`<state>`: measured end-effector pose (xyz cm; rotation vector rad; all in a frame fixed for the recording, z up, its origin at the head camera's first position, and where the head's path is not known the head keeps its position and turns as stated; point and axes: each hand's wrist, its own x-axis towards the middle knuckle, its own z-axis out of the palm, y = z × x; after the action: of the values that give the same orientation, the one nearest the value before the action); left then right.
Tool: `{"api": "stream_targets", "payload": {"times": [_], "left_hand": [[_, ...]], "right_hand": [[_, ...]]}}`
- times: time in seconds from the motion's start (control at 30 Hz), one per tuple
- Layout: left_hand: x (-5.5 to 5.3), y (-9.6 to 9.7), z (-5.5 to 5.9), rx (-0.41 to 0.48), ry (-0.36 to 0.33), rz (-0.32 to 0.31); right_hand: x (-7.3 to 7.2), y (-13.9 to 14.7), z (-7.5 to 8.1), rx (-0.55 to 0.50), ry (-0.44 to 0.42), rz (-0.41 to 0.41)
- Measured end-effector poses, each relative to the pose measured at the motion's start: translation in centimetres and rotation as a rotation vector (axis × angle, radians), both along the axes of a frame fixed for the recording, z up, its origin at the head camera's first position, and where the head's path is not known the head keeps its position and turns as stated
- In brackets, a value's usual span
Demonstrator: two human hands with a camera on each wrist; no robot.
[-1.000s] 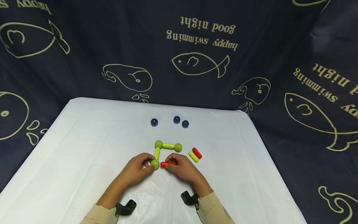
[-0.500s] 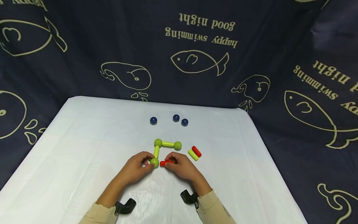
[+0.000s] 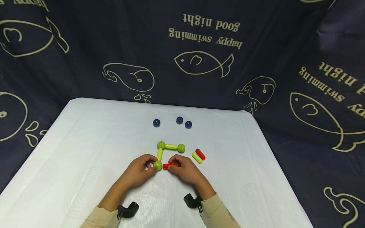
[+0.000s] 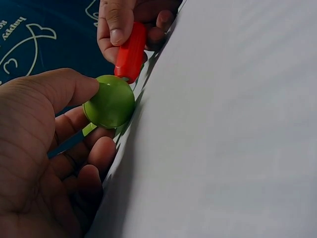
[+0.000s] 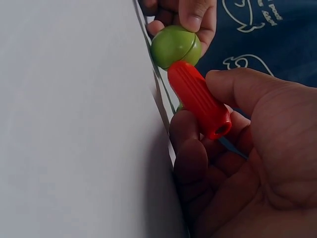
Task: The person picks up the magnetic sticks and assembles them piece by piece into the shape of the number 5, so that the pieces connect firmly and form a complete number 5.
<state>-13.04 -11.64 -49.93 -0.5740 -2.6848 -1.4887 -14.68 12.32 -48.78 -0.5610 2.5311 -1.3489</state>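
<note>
My left hand pinches a green ball between thumb and fingers. From that ball a yellow-green rod runs back to a second green ball. Another yellow-green rod joins it to a third green ball on the right, so the chain makes a corner. My right hand pinches a red rod with ridged sides and a hole in its near end. In the head view a small gap shows between the rod's left end and the held ball.
Just right of the chain, a loose red rod and a yellow-green rod lie side by side. Farther back are dark blue balls, one on the left and two close together. A dark fish-patterned cloth hangs behind the white table.
The red rod in my right hand has edged slightly left toward the held green ball. The whole head view has shifted a little; otherwise the hands keep their places.
</note>
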Motion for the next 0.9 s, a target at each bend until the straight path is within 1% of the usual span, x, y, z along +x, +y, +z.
{"api": "stream_targets", "payload": {"times": [0.37, 0.5, 0.6, 0.73, 0.9], "left_hand": [[0.0, 0.0, -0.1, -0.005, 0.004, -0.001], [0.0, -0.1, -0.2, 0.000, 0.008, -0.001], [0.0, 0.0, -0.2, 0.002, 0.011, -0.002], [0.0, 0.0, -0.2, -0.004, 0.005, 0.002], [0.0, 0.0, -0.1, -0.016, -0.011, 0.005]], "right_hand": [[0.1, -0.1, 0.2, -0.005, -0.011, -0.008], [0.1, 0.0, 0.2, 0.003, 0.000, -0.018], [0.3, 0.2, 0.4, 0.019, 0.041, -0.032], [0.3, 0.9, 1.2, 0.056, 0.108, -0.075], [-0.1, 2.6, 2.0, 0.067, 0.172, -0.184]]}}
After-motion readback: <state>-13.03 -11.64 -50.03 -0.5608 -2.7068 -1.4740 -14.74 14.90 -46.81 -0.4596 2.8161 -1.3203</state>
